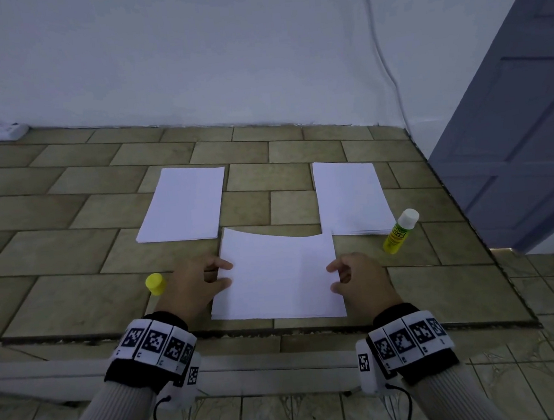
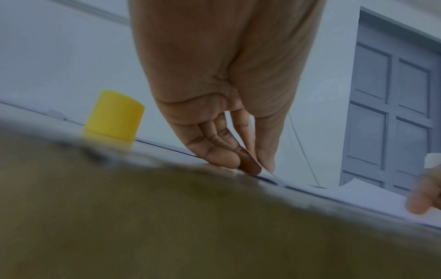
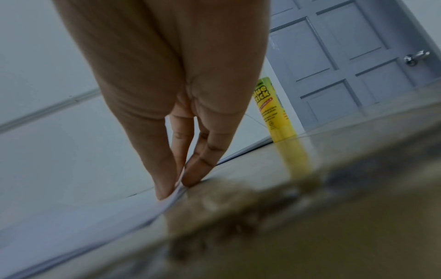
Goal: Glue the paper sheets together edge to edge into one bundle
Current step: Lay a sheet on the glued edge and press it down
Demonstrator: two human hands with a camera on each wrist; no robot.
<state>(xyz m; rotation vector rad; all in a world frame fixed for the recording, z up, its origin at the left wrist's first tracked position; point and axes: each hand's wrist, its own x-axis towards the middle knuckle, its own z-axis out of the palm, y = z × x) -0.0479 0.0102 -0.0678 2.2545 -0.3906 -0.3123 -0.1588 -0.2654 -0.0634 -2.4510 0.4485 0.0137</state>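
Head view looks down on a brown tiled surface (image 1: 75,294) where three lots of white paper lie. A near stack of sheets (image 1: 278,276) sits at 6 o'clock, just in front of the person, with its far edge curling up a little. The left hand (image 1: 198,283) pinches the stack's left edge between thumb and fingers, and the right hand (image 1: 358,276) pinches its right edge the same way. In the left wrist view the left fingertips (image 2: 224,158) are pressed together on the paper's edge, thumb on top and fingers beneath. In the right wrist view the right fingertips (image 3: 190,177) close on a thin edge of paper that bends slightly up between them.

At 11 o'clock from the near stack lies a second pile of paper (image 1: 183,204), flat, its near right corner just beside the stack's far left corner; whether they touch I cannot tell. At 1 o'clock lies a third pile of paper (image 1: 350,196), flat as well, its near edge just beyond the stack's far right corner.

A glue stick (image 1: 399,231) with a yellow body and white top stands at 2 o'clock, at the near right corner of the third pile. Its yellow cap (image 1: 155,283) stands on the tiles at 9 o'clock, just left of the left hand and apart from it. A white wall (image 1: 221,47) rises at 12 o'clock and a grey panelled door (image 1: 525,154) at 3 o'clock.
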